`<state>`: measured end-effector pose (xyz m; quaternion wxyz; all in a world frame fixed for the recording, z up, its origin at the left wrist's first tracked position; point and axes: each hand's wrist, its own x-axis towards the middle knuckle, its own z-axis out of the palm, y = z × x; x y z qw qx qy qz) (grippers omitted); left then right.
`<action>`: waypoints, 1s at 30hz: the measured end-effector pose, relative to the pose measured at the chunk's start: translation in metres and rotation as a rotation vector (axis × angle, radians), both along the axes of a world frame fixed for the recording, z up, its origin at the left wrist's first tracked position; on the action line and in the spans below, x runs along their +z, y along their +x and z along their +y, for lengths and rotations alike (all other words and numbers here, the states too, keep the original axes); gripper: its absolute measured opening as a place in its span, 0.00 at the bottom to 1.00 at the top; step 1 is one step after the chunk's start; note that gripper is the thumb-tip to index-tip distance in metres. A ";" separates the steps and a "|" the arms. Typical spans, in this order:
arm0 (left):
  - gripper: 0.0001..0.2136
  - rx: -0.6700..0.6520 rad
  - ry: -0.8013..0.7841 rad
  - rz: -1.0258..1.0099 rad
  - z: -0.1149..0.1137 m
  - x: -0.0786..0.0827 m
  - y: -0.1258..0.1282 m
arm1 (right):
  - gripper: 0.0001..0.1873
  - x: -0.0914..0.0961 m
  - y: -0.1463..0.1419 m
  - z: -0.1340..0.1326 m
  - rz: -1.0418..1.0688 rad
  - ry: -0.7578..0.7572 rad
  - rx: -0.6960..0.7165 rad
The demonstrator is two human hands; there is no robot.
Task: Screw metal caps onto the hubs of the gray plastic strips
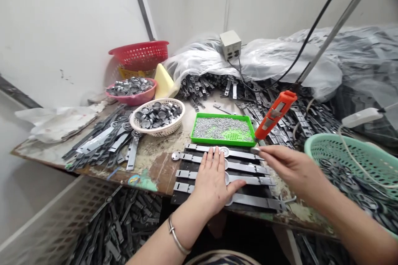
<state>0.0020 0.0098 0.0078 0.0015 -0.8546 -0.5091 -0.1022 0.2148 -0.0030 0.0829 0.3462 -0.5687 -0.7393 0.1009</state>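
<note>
My left hand [213, 180] lies flat with its fingers stretched out across several grey strips [248, 180] with round middles, set in rows on a black board [182, 199]. It partly hides their round parts. My right hand [290, 169] is closed in a pinch at the right end of the top strip, on a small grey piece [256, 150] whose exact kind I cannot make out. Just above it hangs an orange electric screwdriver [276, 115], tip down. Behind the board is a green tray [193, 136] of tiny silvery parts. A small round disc [175, 155] is by the board's left edge.
On the left stand a white basket [133, 126] and a pink bowl [130, 100], both full of round metal caps, near loose strips [107, 140]. A mint-green basket [314, 145] is at right. Plastic-covered piles [264, 58] and a control box [230, 44] lie behind.
</note>
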 end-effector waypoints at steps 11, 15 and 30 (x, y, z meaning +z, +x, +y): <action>0.45 0.034 -0.037 -0.009 -0.001 -0.009 0.002 | 0.06 -0.066 -0.065 0.059 -0.393 0.130 0.180; 0.45 0.028 -0.041 -0.007 0.001 -0.007 0.002 | 0.07 -0.066 -0.070 0.054 -0.450 0.101 0.181; 0.43 -0.035 0.148 0.042 0.011 -0.017 -0.001 | 0.14 0.003 0.098 -0.007 -0.391 -0.067 -0.201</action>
